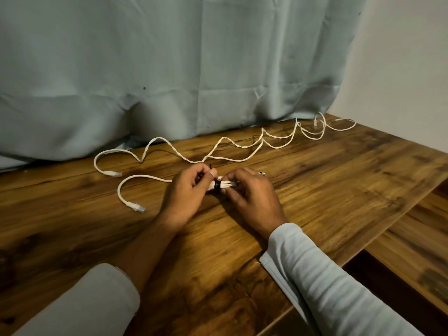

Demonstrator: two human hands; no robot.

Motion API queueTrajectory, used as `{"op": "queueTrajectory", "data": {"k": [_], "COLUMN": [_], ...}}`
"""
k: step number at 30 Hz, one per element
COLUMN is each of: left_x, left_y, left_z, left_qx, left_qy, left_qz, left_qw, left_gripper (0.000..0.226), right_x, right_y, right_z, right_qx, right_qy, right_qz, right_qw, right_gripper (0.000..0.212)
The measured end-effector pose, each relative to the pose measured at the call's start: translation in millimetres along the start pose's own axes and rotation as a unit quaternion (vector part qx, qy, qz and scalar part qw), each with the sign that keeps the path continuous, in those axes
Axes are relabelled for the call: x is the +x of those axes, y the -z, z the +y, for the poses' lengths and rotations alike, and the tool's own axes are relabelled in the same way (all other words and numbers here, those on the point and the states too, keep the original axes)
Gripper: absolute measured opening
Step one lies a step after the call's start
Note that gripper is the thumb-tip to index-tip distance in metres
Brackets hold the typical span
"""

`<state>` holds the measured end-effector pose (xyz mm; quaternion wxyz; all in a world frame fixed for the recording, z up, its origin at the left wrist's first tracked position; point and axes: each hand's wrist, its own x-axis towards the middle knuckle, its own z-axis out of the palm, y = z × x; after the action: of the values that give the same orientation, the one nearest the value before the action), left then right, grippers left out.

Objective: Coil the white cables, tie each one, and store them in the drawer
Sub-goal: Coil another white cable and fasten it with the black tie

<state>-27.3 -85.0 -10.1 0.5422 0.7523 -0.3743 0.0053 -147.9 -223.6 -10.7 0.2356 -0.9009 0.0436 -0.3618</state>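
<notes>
A coiled white cable bundle [226,184] lies between my hands on the wooden table [339,180], with a black tie [217,185] wrapped round its middle. My left hand [186,192] pinches the thin black end of the tie above the bundle. My right hand [252,192] grips the bundle's right side. One loose tail of this cable [135,187] curves left and ends in a plug. A second white cable [232,146] lies uncoiled in wavy loops across the back of the table.
A pale blue curtain [169,69] hangs behind the table and rests on its back edge. At the right the tabletop ends at an angled edge, with a lower wooden surface [417,243] beyond it. No drawer shows in view.
</notes>
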Motion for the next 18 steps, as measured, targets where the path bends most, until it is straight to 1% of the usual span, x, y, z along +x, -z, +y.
{"op": "queueTrajectory", "data": {"k": [2, 3, 4, 6, 7, 9, 13, 16, 18], "left_x": [-2.9, -4.6, -5.7, -8.0, -9.0, -9.7, -11.0, -12.8, -14.3], "left_y": [3.4, 3.7, 3.2, 1.2, 0.0, -1.9, -3.7, -3.7, -4.0], "left_z": [3.8, 5.7, 7.0, 9.2, 9.1, 8.7, 8.5, 9.5, 11.5], "left_qx": [-0.03, -0.042, -0.053, -0.057, -0.055, -0.05, -0.077, -0.118, -0.168], "left_qy": [-0.015, -0.018, -0.019, -0.016, -0.013, -0.002, 0.043, 0.089, 0.117], "left_qz": [-0.001, -0.006, -0.014, -0.037, -0.046, -0.043, -0.011, -0.001, 0.003], "left_qw": [0.999, 0.999, 0.998, 0.998, 0.997, 0.998, 0.996, 0.989, 0.979], "left_gripper": [0.029, 0.024, 0.022, 0.03, 0.033, 0.035, 0.028, 0.023, 0.022], "right_x": [-2.4, -3.2, -3.4, -3.0, -2.8, -2.9, -7.2, -12.5, -15.6], "right_y": [1.8, 2.8, 4.0, 6.0, 6.4, 6.6, 4.6, 6.3, 10.8], "right_z": [3.1, 4.3, 5.8, 7.4, 8.5, 10.5, 10.6, 10.8, 10.7], "right_qx": [0.031, 0.067, 0.121, 0.24, 0.282, 0.324, 0.351, 0.411, 0.432], "right_qy": [-0.034, -0.068, -0.109, -0.18, -0.204, -0.227, -0.242, -0.259, -0.258], "right_qz": [0.053, 0.078, 0.098, 0.119, 0.123, 0.119, 0.084, 0.054, 0.02], "right_qw": [0.998, 0.992, 0.982, 0.947, 0.929, 0.91, 0.901, 0.873, 0.864], "right_gripper": [0.014, 0.014, 0.014, 0.015, 0.015, 0.015, 0.018, 0.028, 0.037]}}
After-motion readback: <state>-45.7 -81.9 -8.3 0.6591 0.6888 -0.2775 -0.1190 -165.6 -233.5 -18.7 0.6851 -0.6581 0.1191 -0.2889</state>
